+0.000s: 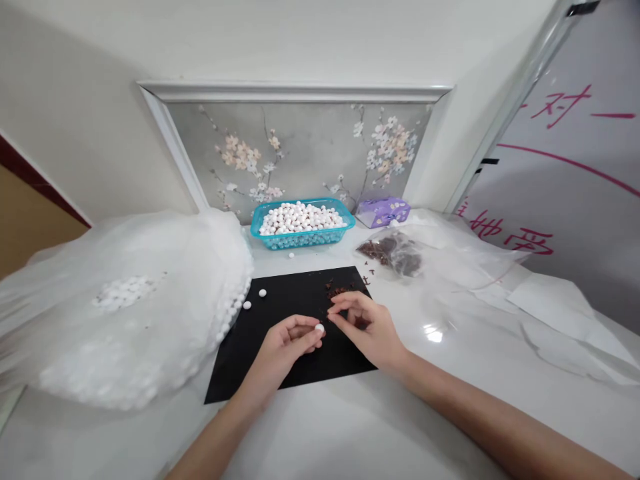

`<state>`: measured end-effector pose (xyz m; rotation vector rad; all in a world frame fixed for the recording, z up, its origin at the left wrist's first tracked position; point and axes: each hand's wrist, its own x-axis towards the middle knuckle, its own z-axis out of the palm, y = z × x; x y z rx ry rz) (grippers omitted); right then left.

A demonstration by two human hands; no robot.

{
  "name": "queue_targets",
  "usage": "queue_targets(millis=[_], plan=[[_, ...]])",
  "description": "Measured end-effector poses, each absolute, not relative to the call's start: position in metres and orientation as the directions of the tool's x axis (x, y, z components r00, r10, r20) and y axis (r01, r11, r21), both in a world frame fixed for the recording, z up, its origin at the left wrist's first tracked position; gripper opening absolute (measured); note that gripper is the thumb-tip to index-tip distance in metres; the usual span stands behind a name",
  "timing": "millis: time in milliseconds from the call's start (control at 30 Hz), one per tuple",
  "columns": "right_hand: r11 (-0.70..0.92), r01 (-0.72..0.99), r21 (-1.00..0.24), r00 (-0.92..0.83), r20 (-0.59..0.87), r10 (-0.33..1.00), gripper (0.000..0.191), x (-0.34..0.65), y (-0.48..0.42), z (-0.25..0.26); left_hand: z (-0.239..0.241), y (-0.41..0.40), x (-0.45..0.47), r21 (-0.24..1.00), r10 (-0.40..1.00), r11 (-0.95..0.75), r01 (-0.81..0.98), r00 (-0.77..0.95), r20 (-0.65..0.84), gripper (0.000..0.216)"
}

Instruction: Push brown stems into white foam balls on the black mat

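Observation:
My left hand (293, 341) pinches a small white ball (320, 328) between thumb and fingertips, above a black mat (300, 380). Close to the ball, on its right, my right hand (367, 327) has thumb and forefinger drawn together in a pinch. Whatever is between those fingertips is too small to make out. Just beyond the right hand lies a scatter of small dark brown pieces (338, 291), partly hidden by its fingers. Two loose white balls, one nearer (247, 305) and one farther (263, 293), rest at the mat's left side.
A teal basket (257, 230) full of white balls stands against the wall, with one ball (291, 255) before it. At left bulges a large clear bag (150, 333) of white balls. A bag of brown pieces (395, 253), a purple tissue pack (384, 211) and plastic sheeting (565, 300) lie right.

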<state>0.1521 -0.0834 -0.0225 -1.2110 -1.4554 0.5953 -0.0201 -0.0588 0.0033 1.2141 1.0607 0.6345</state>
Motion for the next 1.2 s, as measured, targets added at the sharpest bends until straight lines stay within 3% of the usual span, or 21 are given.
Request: queue_targets(millis=[267,567,733,933,1200], plan=[[0.42,0.477,-0.772,0.072,0.511,0.857,0.005,0.143,-0.093,-0.025,0.001,-0.061,-0.017,0.935,0.838,0.349,0.061,0.428,-0.34,0.027],[0.45,0.623,-0.64,-0.015,0.565,0.825,0.007,0.145,-0.094,-0.031,0.0,-0.061,-0.018,0.934,0.842,0.354,0.047,0.419,-0.34,0.028],[0.462,0.569,-0.68,-0.061,0.525,0.849,0.008,0.146,-0.094,-0.03,0.0,-0.06,-0.019,0.934,0.847,0.354,0.04,0.409,-0.339,0.027],[0.43,0.481,-0.764,-0.119,0.429,0.895,0.023,0.145,-0.096,-0.028,0.004,-0.061,-0.018,0.927,0.861,0.375,0.015,0.366,-0.354,0.021],[0.462,0.46,-0.758,-0.12,0.463,0.878,0.017,0.145,-0.094,-0.033,0.001,-0.059,-0.019,0.92,0.852,0.389,-0.04,0.395,-0.343,0.022]])
